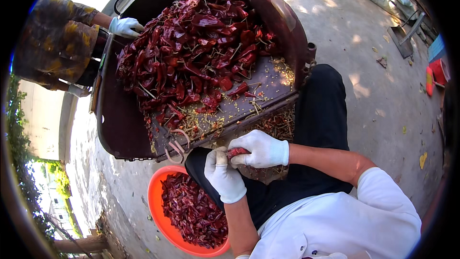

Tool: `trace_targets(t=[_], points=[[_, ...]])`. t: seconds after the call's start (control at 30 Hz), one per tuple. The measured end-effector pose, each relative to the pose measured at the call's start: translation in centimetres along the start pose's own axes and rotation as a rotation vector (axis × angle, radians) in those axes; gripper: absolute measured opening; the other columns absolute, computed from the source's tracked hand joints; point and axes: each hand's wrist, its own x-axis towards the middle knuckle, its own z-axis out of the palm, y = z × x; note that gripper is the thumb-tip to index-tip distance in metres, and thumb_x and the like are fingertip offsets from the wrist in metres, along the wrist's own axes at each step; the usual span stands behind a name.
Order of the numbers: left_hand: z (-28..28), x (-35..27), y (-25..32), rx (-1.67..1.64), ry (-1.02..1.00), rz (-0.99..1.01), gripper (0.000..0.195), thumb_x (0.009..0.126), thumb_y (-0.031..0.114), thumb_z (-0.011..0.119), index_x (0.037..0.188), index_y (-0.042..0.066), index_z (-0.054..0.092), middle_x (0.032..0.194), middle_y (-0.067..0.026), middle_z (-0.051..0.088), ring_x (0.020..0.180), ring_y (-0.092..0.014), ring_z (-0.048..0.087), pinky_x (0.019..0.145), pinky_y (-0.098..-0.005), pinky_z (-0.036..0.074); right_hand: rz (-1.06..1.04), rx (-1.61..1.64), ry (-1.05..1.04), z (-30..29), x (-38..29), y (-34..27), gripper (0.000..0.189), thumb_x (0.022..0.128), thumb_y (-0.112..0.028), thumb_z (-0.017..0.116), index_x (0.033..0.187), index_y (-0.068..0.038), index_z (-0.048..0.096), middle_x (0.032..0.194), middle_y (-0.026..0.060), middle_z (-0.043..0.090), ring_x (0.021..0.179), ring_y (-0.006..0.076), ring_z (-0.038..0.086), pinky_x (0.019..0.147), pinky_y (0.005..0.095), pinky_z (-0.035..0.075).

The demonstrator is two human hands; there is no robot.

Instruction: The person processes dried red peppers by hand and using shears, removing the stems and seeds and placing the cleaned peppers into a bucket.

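Observation:
Both my hands wear white gloves and meet over my lap. My right hand (260,149) is closed on a dried red chili pepper (238,152), which shows between its thumb and fingers. My left hand (223,174) pinches the pepper's other end, its fingertips touching those of the right. Ahead, a large heap of dried red chili peppers (201,39) lies in a dark metal cart bed (266,79), with loose yellow seeds and stems near its edge. At lower left, an orange plastic basin (161,219) holds many dark red chili pieces (194,210).
Another person (61,43) stands left of the cart, a gloved hand at the heap. Metal hooks (178,144) hang at the cart's near edge. Stems (276,126) lie beneath it. At right are a metal dustpan (404,39) and a red plastic object (438,72).

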Motion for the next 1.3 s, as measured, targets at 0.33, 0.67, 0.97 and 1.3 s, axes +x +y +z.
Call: trace_targets(t=[0.33,0.67,0.97,1.3], points=[[2.2,1.2,0.8,0.046,0.008,0.113,0.020,0.096,0.017,0.065,0.101,-0.002,0.063,0.086,-0.0031,0.062,0.075,-0.011,0.056,0.070,-0.0246,0.046,0.307,0.760,-0.058,-0.7,-0.5,0.2,0.026,0.094,-0.030,0.070,0.100,-0.005,0.067,0.082,0.0012,0.066,0.072,0.0090,0.059,0.061,0.0272,0.048],[1.5,0.8,2.6,0.619,-0.236,0.172,0.014,0.097,0.011,0.063,0.094,-0.003,0.064,0.085,-0.0048,0.063,0.078,-0.011,0.056,0.075,-0.0250,0.046,0.033,-0.300,-0.116,-1.6,-1.1,0.7,0.024,0.085,-0.030,0.069,0.099,-0.011,0.069,0.080,0.0172,0.067,0.073,0.0380,0.066,0.067,0.0435,0.053],[-0.5,6.8,3.9,0.679,-0.052,0.151,0.023,0.100,0.018,0.062,0.104,-0.003,0.067,0.072,-0.0007,0.058,0.065,-0.009,0.053,0.062,-0.0242,0.044,-0.011,-0.086,-0.230,-0.8,-1.8,0.2,0.027,0.088,-0.032,0.068,0.101,-0.009,0.068,0.081,0.0183,0.069,0.077,0.0399,0.067,0.069,0.0462,0.051],[1.1,14.8,1.9,1.693,-0.339,0.861,0.028,0.084,0.012,0.070,0.111,0.017,0.073,0.095,-0.0039,0.065,0.089,-0.027,0.064,0.076,-0.0386,0.051,0.162,-0.052,-0.178,-1.2,-0.6,0.5,0.035,0.084,-0.036,0.069,0.103,-0.007,0.070,0.087,0.0207,0.070,0.084,0.0397,0.068,0.077,0.0449,0.051]])
